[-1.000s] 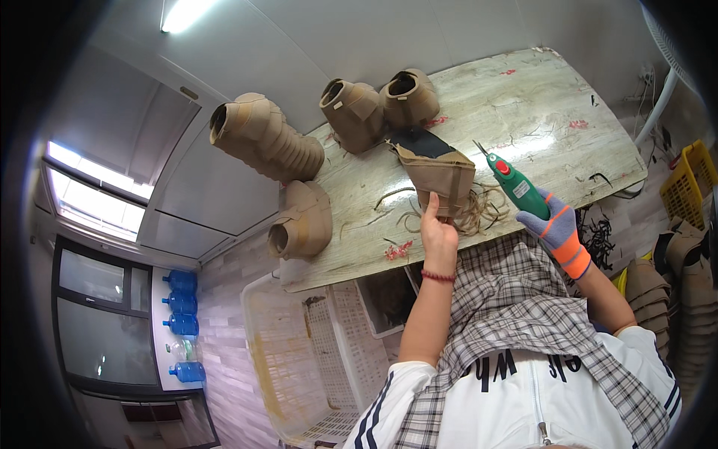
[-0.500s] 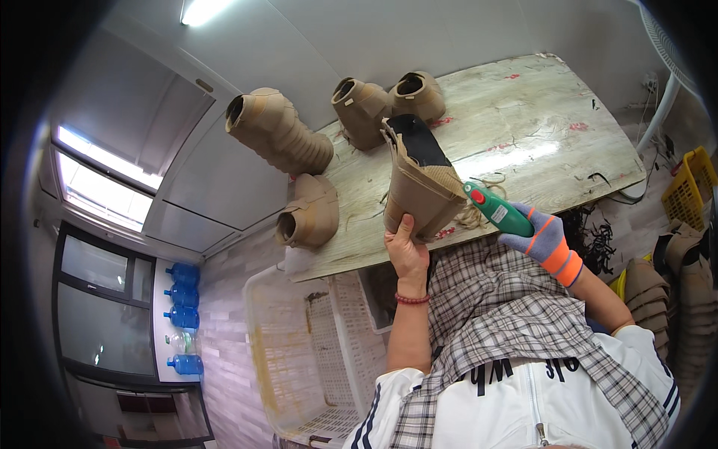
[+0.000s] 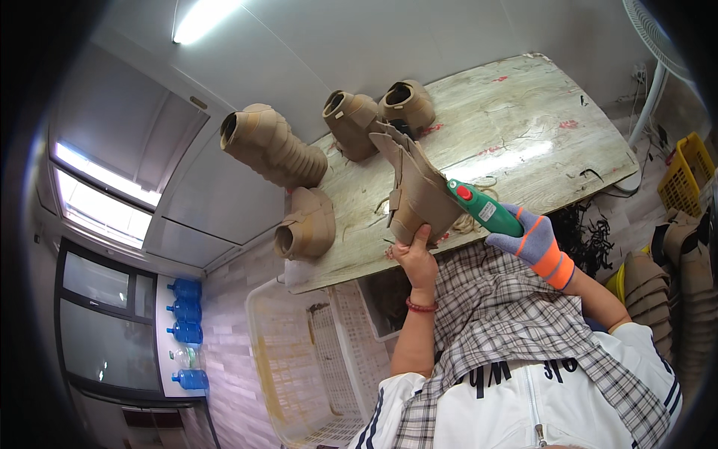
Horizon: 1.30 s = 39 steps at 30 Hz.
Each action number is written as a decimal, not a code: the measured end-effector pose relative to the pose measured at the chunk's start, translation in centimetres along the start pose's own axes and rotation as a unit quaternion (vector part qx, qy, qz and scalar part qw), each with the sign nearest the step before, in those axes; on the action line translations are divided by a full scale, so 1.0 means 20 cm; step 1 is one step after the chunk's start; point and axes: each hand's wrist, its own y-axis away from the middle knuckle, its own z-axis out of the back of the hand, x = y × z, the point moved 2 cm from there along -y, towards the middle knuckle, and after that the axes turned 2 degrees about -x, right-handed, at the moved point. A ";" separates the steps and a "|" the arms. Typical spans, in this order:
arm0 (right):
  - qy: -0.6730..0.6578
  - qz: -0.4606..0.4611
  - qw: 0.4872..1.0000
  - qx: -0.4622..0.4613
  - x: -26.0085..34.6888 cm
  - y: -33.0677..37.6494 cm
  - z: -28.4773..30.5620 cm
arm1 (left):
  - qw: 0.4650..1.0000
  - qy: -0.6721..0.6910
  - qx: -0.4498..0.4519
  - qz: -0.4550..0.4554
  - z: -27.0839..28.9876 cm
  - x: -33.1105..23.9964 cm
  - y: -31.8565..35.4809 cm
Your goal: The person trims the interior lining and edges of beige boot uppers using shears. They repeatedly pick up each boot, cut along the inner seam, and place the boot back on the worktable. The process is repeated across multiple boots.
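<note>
My left hand (image 3: pixel 419 262), with a red bead bracelet at the wrist, grips a brown shoe upper (image 3: pixel 424 200) by its lower end and holds it tilted above the table's near edge. In a grey and orange glove, my right hand (image 3: pixel 532 243) is wrapped round a green handheld power tool (image 3: pixel 490 212) with a red button. The tool's front end is at the right edge of the upper; whether it touches cannot be made out. Pale cord-like strips (image 3: pixel 467 223) lie on the table beside the upper.
On the wood-patterned table (image 3: pixel 516 112) stand a stack of nested uppers (image 3: pixel 280 150) and single uppers (image 3: pixel 308 224). A white plastic crate (image 3: pixel 280 359) sits below left. To the right are a yellow basket (image 3: pixel 686 176), more stacked uppers (image 3: pixel 649 295) and a white fan (image 3: pixel 658 97).
The upper has turned in my left hand: its dark inside, plain before, is now mostly hidden and the brown outside shows. The tool has shifted slightly left with the right hand.
</note>
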 end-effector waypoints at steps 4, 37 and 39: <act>-0.056 -0.029 0.998 -0.013 0.02 -0.03 0.00 | 0.988 -0.139 0.018 -0.068 -0.02 -0.01 0.04; 0.370 0.352 0.859 -0.029 -0.11 -0.09 0.25 | 0.941 0.182 0.044 0.282 0.45 -0.36 -0.42; 0.368 0.360 0.857 -0.016 -0.09 -0.09 0.25 | 0.944 0.176 0.040 0.277 0.47 -0.33 -0.43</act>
